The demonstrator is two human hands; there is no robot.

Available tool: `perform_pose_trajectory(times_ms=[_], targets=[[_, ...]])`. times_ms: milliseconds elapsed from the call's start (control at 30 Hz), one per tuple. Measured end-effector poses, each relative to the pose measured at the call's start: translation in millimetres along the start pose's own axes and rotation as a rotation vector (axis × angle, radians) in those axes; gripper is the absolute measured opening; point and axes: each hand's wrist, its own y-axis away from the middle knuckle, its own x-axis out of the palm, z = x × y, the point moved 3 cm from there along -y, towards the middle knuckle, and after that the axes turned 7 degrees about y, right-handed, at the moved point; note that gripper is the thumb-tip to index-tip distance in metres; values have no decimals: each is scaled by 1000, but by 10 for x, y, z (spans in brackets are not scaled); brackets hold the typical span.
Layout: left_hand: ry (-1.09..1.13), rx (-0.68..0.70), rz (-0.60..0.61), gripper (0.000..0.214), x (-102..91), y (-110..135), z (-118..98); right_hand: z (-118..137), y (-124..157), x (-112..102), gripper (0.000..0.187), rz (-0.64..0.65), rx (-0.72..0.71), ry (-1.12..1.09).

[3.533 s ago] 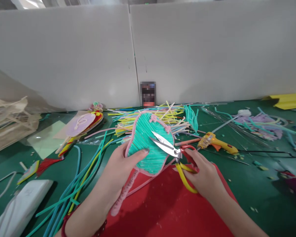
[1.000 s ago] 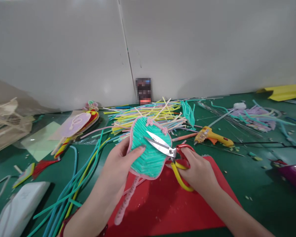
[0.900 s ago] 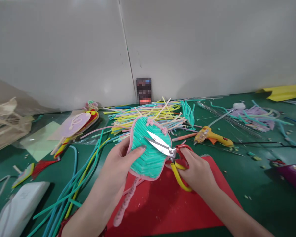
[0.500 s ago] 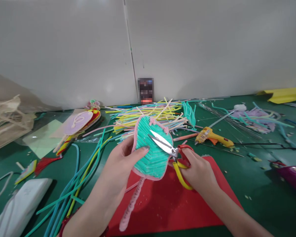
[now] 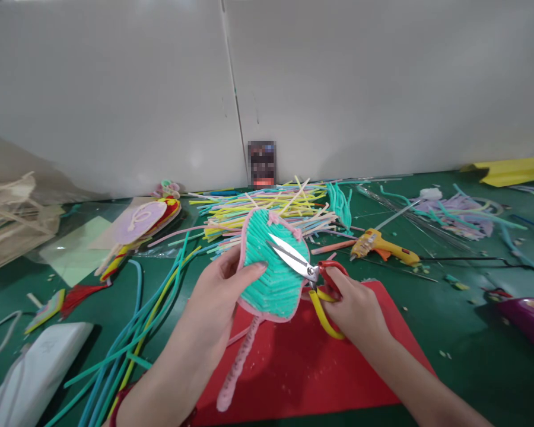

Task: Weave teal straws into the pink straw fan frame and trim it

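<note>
A hand fan covered in green pipe cleaners, with a pink edge and a wrapped pink handle, is tilted up in front of me. My left hand grips its left side, thumb on the green face and the other fingers behind it. Small pink twisted pieces sit along the fan's upper right edge. My right hand holds scissors with red and yellow handles. Their blades lie slightly parted over the green face. Below the fan, a red sheet covers part of the green table.
Behind the fan lies a pile of coloured pipe cleaners. A yellow glue gun rests at right, its cord running right. Loose blue and green strands, a white box-like object and a lilac fan are at left.
The fan, both hands and the scissors have shifted very slightly, with the fan's handle a little higher. Both grips and the blade opening look the same.
</note>
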Motion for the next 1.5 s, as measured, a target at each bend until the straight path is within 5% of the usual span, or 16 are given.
perform_pose_trajectory(times_ms=[200, 433, 833, 1033, 1200, 1500], targets=[[44, -8, 13, 34, 6, -4, 10, -7, 20, 34, 20, 15, 18, -23], [35, 18, 63, 34, -12, -61, 14, 21, -5, 50, 11, 209, 155, -331], [-98, 149, 49, 35, -56, -189, 85, -101, -27, 0, 25, 268, 398, -438], [-230, 247, 41, 32, -37, -179, 56, -84, -6, -27, 28, 227, 287, -310], [-292, 268, 38, 29, -19, -161, 64, -13, -8, -55, 25, 2, 11, -102], [-269, 265, 35, 33, -32, -179, 120, 22, 9, -71, 31, -43, -23, 15]])
